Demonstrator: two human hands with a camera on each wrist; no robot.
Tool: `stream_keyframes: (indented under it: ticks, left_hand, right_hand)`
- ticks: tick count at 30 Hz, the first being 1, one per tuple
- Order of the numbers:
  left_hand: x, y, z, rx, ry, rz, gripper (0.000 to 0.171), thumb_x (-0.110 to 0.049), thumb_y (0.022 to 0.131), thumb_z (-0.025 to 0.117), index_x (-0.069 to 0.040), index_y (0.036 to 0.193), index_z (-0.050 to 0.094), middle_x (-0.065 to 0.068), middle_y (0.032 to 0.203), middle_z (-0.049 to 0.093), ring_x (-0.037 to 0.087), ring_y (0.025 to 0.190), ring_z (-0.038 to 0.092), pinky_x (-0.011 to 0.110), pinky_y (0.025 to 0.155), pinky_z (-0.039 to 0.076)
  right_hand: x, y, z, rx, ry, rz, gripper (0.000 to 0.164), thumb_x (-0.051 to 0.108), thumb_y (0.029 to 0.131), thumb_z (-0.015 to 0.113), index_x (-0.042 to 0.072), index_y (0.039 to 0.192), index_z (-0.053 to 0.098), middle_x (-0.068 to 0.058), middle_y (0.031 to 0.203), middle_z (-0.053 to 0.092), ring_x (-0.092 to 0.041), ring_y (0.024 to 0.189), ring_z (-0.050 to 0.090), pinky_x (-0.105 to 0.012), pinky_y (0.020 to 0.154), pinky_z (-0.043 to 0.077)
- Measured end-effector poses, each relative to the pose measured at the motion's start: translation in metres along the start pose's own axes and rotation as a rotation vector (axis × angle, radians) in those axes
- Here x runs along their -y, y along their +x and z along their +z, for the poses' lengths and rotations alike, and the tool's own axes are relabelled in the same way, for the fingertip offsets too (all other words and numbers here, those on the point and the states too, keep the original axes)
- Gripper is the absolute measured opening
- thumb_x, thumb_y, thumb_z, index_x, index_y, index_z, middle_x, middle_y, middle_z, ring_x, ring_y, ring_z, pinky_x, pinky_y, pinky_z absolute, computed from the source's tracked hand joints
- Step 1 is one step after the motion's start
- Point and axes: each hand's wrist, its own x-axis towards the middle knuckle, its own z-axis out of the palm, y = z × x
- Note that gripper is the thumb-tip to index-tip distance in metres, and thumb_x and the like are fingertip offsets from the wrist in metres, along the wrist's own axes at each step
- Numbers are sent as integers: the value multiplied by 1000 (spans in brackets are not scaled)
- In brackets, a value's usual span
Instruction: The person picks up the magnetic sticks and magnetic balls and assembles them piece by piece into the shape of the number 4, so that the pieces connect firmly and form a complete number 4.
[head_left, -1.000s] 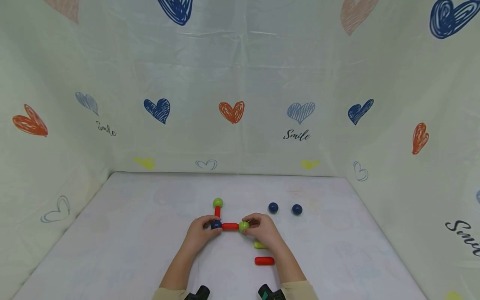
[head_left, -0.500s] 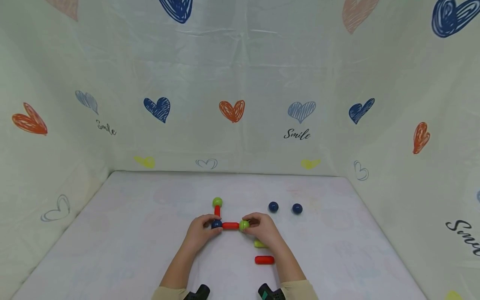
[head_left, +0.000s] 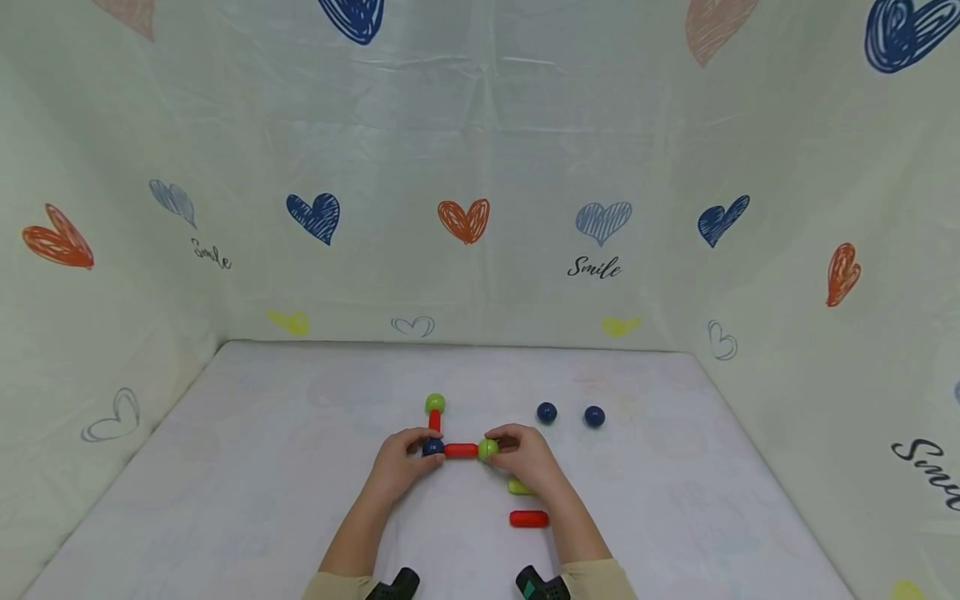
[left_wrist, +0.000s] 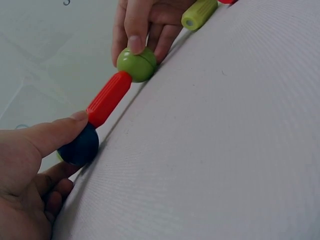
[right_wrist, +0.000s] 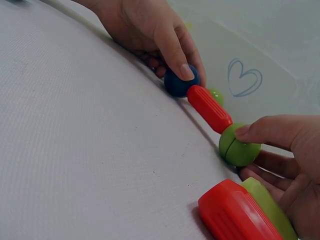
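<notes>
In the head view, my left hand [head_left: 396, 467] pinches a dark blue ball [head_left: 433, 447] between thumb and fingers. A red rod [head_left: 461, 451] joins that ball to a green ball [head_left: 488, 449], which my right hand [head_left: 528, 458] pinches. Another red rod [head_left: 435, 421] runs from the blue ball toward the back, ending in a second green ball [head_left: 435, 403]. The left wrist view shows the thumb on top of the blue ball [left_wrist: 82, 147]. A seam line crosses the held green ball [right_wrist: 239, 145] in the right wrist view.
A yellow-green rod [head_left: 520, 487], partly covered by the right hand, and a loose red rod [head_left: 528, 519] lie beside the right forearm. Two dark blue balls [head_left: 547, 412] stand farther back on the right of the white table [head_left: 300, 500]. A heart-patterned curtain [head_left: 525, 167] encloses the table's back and sides.
</notes>
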Motion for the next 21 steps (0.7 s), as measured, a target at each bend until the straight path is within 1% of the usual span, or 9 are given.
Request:
stream_keyframes:
  ticks: [5,9,13,17,21]
  left_hand:
    - [-2,0,0,-1,-1,0,31,-15,81,80,-14,111,72,12,119,62,30,105,54,48,90,50]
    - [-2,-1,0,4,-5,-2,31,-15,81,80,-14,111,72,12,119,61,30,105,54,48,90,50]
    - [-1,-1,-1,4,-3,2,31,-15,81,80,-14,110,72,11,118,62,29,104,54,48,89,50]
    - [0,-1,-1,4,0,6,31,-15,81,80,-14,111,72,12,118,62,29,104,54,49,90,50]
    - [-1,0,-1,6,-3,5,31,-15,81,80,-14,111,72,11,118,62,29,103,54,49,90,49]
  right_hand:
    - [3,-1,-3,-4,-7,2,29,8,81,79,7,108,72,-2,99,67,-19,89,63,-34,80,54]
    - [4,-2,-11,-8,-3,13,30,8,81,78,7,110,71,-3,103,67,-20,92,63,-34,81,54]
    - [4,-5,-20,17,-33,4,30,9,82,77,6,112,70,-3,105,67,-21,95,61,-35,81,54]
    - [3,-6,-27,51,-66,2,31,10,82,78,7,111,69,-3,103,67,-20,93,62,-34,81,54]
    - [-1,-6,-33,35,-69,10,30,11,82,78,7,110,69,-2,102,67,-19,91,61,-33,79,54]
